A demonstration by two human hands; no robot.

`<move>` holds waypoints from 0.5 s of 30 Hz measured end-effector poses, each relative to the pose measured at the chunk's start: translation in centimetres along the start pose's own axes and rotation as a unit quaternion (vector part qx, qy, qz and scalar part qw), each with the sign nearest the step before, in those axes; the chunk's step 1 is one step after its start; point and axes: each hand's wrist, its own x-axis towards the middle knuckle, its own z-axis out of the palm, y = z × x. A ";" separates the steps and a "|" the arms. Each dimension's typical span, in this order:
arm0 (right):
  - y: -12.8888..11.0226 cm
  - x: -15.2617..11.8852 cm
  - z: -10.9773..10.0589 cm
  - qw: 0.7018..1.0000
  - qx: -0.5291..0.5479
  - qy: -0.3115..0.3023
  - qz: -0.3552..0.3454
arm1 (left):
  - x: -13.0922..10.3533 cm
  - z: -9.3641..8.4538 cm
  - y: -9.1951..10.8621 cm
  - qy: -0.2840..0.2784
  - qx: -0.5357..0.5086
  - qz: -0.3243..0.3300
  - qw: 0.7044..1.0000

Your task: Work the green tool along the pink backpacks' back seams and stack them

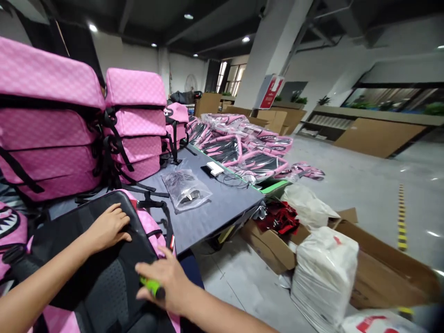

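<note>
A pink backpack (160, 240) lies in front of me with its black padded back panel (114, 268) facing up. My left hand (110, 226) rests palm down on the upper part of that panel, fingers stretched out. My right hand (166, 280), slightly blurred, is closed around a small bright green tool with a black end (152, 286), over the panel's right edge. What kind of tool it is, I cannot make out. Black straps (163, 210) trail from the bag's far right side onto the grey table (222, 203).
Stacked pink backpacks (135, 122) rise at the left and back. On the table are a clear plastic bag (185, 189) and a white box (215, 168) with a cable. Plastic-wrapped bags (243, 152) are piled beyond. Cartons (270, 245) and a white wrapped bundle (324, 277) stand on the floor at right.
</note>
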 end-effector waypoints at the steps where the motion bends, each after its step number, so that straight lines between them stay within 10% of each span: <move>1: -0.3 -0.7 -0.2 0.998 -0.026 -0.001 -0.052 | -0.4 -0.9 -0.2 -0.002 -0.001 -0.014 1.000; 9: 0.8 2.4 -11.6 0.951 -0.167 0.143 -0.218 | -4.4 -12.9 4.3 0.020 -0.019 -0.247 0.969; 12: 1.7 3.6 -14.6 0.947 -0.211 0.123 -0.209 | -4.9 -12.5 8.1 0.029 -0.067 -0.344 0.936; 15: 2.5 3.4 -13.4 0.957 -0.204 0.079 -0.189 | -4.8 -9.1 11.0 -0.002 -0.130 -0.339 0.932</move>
